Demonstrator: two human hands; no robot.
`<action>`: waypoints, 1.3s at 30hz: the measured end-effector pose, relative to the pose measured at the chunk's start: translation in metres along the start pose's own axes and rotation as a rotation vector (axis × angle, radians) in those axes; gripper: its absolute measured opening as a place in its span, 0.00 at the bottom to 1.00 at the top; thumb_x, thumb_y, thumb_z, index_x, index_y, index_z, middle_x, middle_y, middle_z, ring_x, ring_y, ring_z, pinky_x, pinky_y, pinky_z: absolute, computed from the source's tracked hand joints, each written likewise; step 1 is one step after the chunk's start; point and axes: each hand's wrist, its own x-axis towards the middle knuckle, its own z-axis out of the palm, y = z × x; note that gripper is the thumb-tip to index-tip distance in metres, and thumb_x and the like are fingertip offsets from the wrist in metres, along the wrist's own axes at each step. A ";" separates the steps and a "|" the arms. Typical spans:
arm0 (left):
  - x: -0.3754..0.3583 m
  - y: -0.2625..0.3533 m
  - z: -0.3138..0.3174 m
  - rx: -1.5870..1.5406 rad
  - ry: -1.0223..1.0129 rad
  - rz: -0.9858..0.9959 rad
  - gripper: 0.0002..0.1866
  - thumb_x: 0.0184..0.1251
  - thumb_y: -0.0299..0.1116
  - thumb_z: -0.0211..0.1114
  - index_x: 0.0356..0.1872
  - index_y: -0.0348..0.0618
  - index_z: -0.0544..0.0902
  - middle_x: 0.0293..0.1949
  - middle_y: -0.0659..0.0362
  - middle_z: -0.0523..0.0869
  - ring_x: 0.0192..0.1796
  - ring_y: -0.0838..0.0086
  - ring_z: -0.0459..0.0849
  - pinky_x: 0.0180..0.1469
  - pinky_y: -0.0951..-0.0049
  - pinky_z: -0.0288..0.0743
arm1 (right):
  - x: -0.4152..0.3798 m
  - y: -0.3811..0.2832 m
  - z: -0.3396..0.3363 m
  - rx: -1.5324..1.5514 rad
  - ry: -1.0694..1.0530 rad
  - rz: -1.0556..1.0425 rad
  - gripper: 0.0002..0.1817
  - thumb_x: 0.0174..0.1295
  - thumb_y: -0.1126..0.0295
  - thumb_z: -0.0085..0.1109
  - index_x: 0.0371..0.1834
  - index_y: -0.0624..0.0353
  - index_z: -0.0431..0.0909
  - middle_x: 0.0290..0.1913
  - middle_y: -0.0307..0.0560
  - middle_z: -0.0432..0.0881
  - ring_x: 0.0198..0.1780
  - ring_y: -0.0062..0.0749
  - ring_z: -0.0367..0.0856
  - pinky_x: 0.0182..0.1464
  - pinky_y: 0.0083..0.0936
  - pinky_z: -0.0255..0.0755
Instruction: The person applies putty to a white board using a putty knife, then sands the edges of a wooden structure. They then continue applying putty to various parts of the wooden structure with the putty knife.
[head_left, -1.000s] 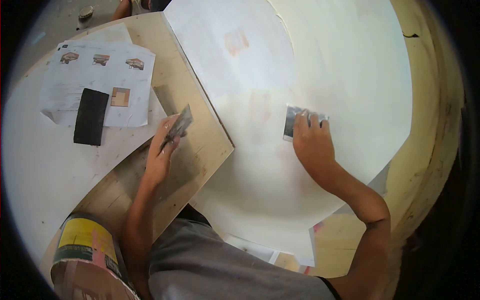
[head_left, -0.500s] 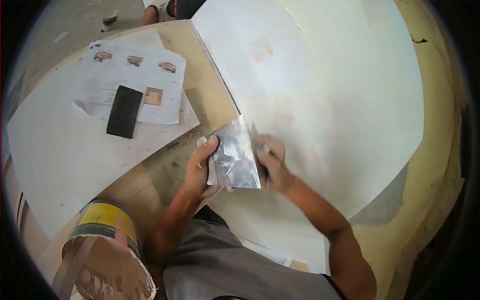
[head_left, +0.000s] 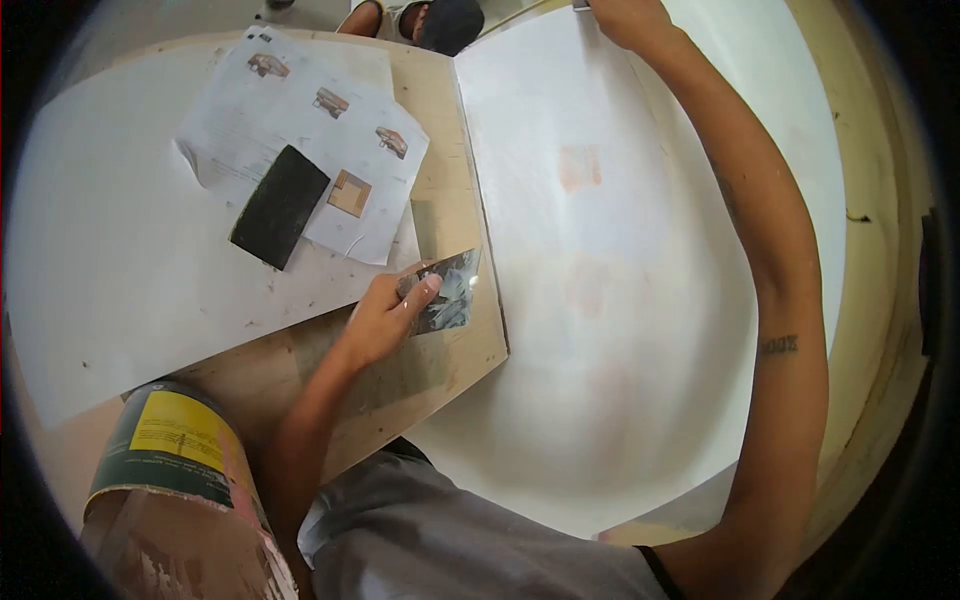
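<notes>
My left hand (head_left: 385, 312) is closed around a flat metal scraper (head_left: 449, 292), its thumb on top. The blade is smeared with pale filler and hangs over the bare wood edge. Far up at the top edge, my right hand (head_left: 632, 18) is closed on a thin grey blade (head_left: 582, 5), like a putty knife, mostly cut off by the frame. This hand is over the far part of the white curved panel (head_left: 530, 200), which bears faint pinkish patches. Whether the blade touches the panel cannot be made out.
At left, a dark sanding block (head_left: 280, 208) lies on printed sheets (head_left: 222, 130) on a white board (head_left: 110, 250). A bucket (head_left: 185, 440) with pinkish residue lies tipped at lower left. Beyond the boards, a person (head_left: 450, 25) in dark headwear is partly visible.
My right hand has moved from beside the left hand's scraper to the far top of the panel. My left hand has tilted the scraper. The view has shifted.
</notes>
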 end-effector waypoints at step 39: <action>-0.009 0.009 0.012 -0.059 0.122 -0.056 0.21 0.76 0.47 0.57 0.41 0.34 0.81 0.33 0.68 0.77 0.37 0.82 0.71 0.41 0.77 0.67 | -0.355 -0.157 -0.156 0.051 -0.525 0.027 0.19 0.62 0.71 0.56 0.54 0.69 0.78 0.57 0.55 0.75 0.60 0.44 0.72 0.60 0.44 0.66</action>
